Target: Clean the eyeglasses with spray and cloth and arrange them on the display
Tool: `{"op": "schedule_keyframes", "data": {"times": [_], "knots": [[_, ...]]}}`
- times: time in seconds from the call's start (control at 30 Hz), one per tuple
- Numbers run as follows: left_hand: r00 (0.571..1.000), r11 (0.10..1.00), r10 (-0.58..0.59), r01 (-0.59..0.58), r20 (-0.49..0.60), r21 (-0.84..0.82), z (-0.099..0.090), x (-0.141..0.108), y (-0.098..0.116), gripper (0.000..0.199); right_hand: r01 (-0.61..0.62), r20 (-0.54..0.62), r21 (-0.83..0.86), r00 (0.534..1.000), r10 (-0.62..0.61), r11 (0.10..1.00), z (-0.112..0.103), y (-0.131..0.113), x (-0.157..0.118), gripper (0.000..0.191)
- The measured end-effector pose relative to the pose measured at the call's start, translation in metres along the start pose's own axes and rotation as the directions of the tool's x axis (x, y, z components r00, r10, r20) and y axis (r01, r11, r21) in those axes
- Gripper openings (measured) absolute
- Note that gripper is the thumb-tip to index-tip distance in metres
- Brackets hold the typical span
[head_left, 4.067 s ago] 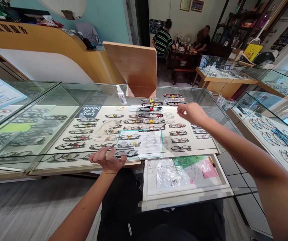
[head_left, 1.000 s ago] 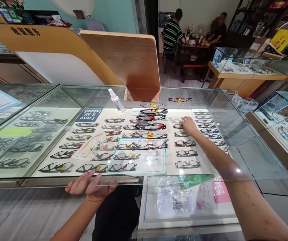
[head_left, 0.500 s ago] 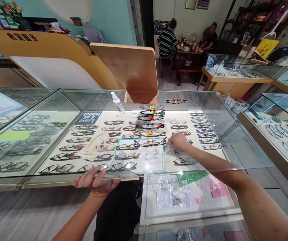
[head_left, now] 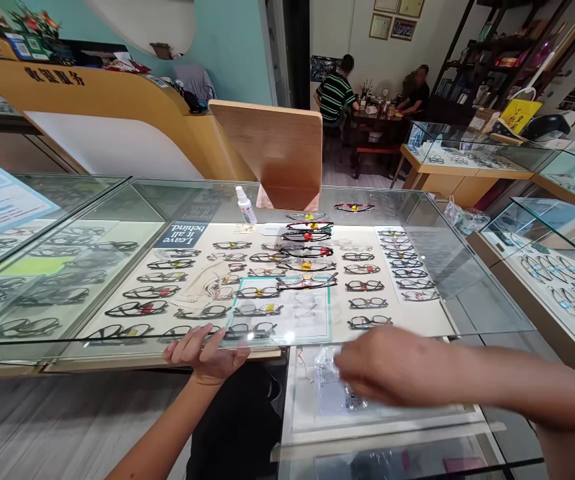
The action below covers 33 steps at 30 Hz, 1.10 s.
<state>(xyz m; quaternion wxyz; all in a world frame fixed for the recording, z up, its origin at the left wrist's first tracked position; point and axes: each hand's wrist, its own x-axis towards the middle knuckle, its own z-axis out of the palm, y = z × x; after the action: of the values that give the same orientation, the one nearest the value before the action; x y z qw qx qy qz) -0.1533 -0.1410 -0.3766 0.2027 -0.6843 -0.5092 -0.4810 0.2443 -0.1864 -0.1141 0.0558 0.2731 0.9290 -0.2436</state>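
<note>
My left hand (head_left: 207, 355) rests on the front edge of the glass display counter (head_left: 472, 319), its fingers laid over the rim and the thumb apart. My right hand (head_left: 385, 365), smeared by motion, hangs over a pulled-out drawer (head_left: 312, 423); its fingers curl down out of sight. Clear plastic packets (head_left: 330, 390) lie in the drawer beneath it. A column of eyeglasses (head_left: 306, 283) stands on the glass top, the nearest a dark and reddish pair. Another pair of red-rimmed eyeglasses (head_left: 354, 208) sits farther back. Below the glass, more eyeglasses (head_left: 369, 303) lie in rows.
A white spray bottle (head_left: 246, 207) and a wooden-backed stand (head_left: 277, 147) are at the counter's far side. A sign (head_left: 2, 200) leans in at left. Other glass cases (head_left: 557, 267) stand on the right. Two people sit at a table (head_left: 375, 117) in the back.
My right hand has drawn back from beside the eyeglasses column on the glass to above the drawer. My left hand stays on the counter edge. The view has shifted slightly.
</note>
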Motion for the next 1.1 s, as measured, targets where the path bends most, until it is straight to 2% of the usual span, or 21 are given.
{"op": "schedule_keyframes", "data": {"times": [0.03,0.07,0.1,0.17,0.23,0.33,0.47,0.53,0.7,0.83,1.0,1.1], "knots": [[0.986,0.989,0.134,-0.127,-0.094,0.08,0.0,0.001,0.0,0.053,-0.08,-0.084,-0.042,0.994,0.076,0.996,-0.018,0.013,0.002,0.02],[0.948,0.957,0.265,-0.235,-0.177,0.173,0.001,0.002,0.001,0.052,-0.198,-0.2,-0.091,0.964,0.177,0.976,-0.035,0.03,0.006,0.021],[0.914,0.926,0.344,-0.292,-0.215,0.24,0.001,0.004,0.003,0.052,-0.31,-0.306,-0.123,0.915,0.261,0.943,-0.05,0.051,0.012,0.024],[0.905,0.912,0.37,-0.31,-0.211,0.27,0.0,0.009,0.007,0.05,-0.479,-0.455,-0.149,0.81,0.37,0.865,-0.074,0.098,0.025,0.027],[0.899,0.909,0.378,-0.314,-0.223,0.273,0.0,0.013,0.009,0.048,-0.583,-0.525,-0.178,0.738,0.424,0.793,-0.091,0.146,0.038,0.024],[0.882,0.9,0.403,-0.332,-0.244,0.283,0.001,0.014,0.008,0.047,-0.686,-0.55,-0.243,0.68,0.485,0.686,-0.104,0.205,0.054,0.015],[0.896,0.909,0.372,-0.299,-0.243,0.289,0.004,0.006,0.004,0.05,-0.739,-0.587,-0.251,0.63,0.508,0.625,-0.109,0.25,0.068,0.024],[0.906,0.916,0.351,-0.279,-0.236,0.288,0.005,0.001,0.001,0.049,-0.731,-0.594,-0.272,0.639,0.489,0.626,-0.108,0.262,0.075,0.028],[0.911,0.927,0.338,-0.28,-0.236,0.248,0.007,-0.007,-0.006,0.051,-0.642,-0.553,-0.362,0.731,0.399,0.675,-0.099,0.278,0.092,0.035],[0.916,0.939,0.322,-0.277,-0.24,0.203,0.01,-0.012,-0.012,0.055,-0.631,-0.55,-0.364,0.739,0.389,0.685,-0.09,0.28,0.101,0.04],[0.919,0.949,0.302,-0.265,-0.254,0.168,0.014,-0.018,-0.019,0.052,-0.631,-0.604,-0.339,0.714,0.354,0.698,-0.085,0.261,0.09,0.05],[0.941,0.961,0.245,-0.205,-0.232,0.185,0.016,-0.018,-0.019,0.057,-0.564,-0.685,-0.319,0.693,0.226,0.762,-0.081,0.224,0.064,0.051]]}}
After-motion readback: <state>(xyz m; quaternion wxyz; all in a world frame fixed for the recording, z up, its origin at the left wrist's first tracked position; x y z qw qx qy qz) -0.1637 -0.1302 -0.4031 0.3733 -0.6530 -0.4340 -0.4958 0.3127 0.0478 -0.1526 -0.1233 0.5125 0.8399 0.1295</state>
